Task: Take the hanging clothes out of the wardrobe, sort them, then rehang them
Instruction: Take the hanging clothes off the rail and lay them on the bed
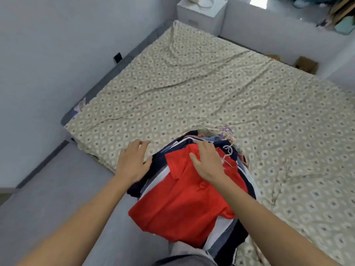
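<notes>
**Head view: a stack of clothes on the patterned bed**

Head camera looks down on a bed (192,83) covered by a beige sheet (221,96) printed with small diamond motifs, creased in long diagonal folds. Grey upholstered frame (63,189) edges the bed at 8 o'clock, and pale walls close in on the left and far sides. A white bedside cabinet (201,16) stands at 12 o'clock beyond the bed's far corner, and a cardboard box (306,65) sits on the floor at 2 o'clock.

At 6 o'clock, on the near edge of the bed, lies the pile of clothes (192,198): a red polo shirt (184,204) on top, with navy, white and grey garments layered beneath. Hanger hooks (227,150), pale and purple, stick out of the pile's far end.

Left hand (132,162) rests with fingers (138,145) spread and released, palm down on the sheet, its thumb touching the navy edge of the pile. Right hand (208,162) lies flat on the red shirt's collar area, fingers extended toward the white-trimmed garment underneath, pressing rather than grasping.
</notes>
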### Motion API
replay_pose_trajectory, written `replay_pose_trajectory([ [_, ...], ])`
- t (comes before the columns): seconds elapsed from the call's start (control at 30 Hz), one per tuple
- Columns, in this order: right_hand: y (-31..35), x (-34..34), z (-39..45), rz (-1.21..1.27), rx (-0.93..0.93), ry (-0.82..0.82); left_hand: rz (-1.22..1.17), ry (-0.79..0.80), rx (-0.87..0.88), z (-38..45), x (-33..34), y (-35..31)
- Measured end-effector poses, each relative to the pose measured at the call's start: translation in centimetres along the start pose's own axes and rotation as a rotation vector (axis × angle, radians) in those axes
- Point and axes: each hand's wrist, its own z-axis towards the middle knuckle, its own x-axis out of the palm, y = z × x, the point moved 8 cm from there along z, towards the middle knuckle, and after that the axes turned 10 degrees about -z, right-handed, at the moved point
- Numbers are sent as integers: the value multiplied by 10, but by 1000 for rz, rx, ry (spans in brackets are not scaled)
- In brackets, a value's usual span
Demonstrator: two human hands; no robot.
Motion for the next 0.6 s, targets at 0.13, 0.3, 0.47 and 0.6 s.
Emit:
replay_pose_trajectory([
  [0.13, 118, 10, 2, -47, -308, 54, -9, -213, -114, -77, -62, 57],
  [0.3, 281, 45, -47, -113, -710, 148, 14, -499, -338, -237, -124, 124],
  [0.47, 427, 92, -178, -124, -1083, 246, 44, -695, -643, -444, -133, 158],
  [0.6, 516, 129, -346, -55, -1402, 369, 61, -862, -958, -643, -112, 144],
])
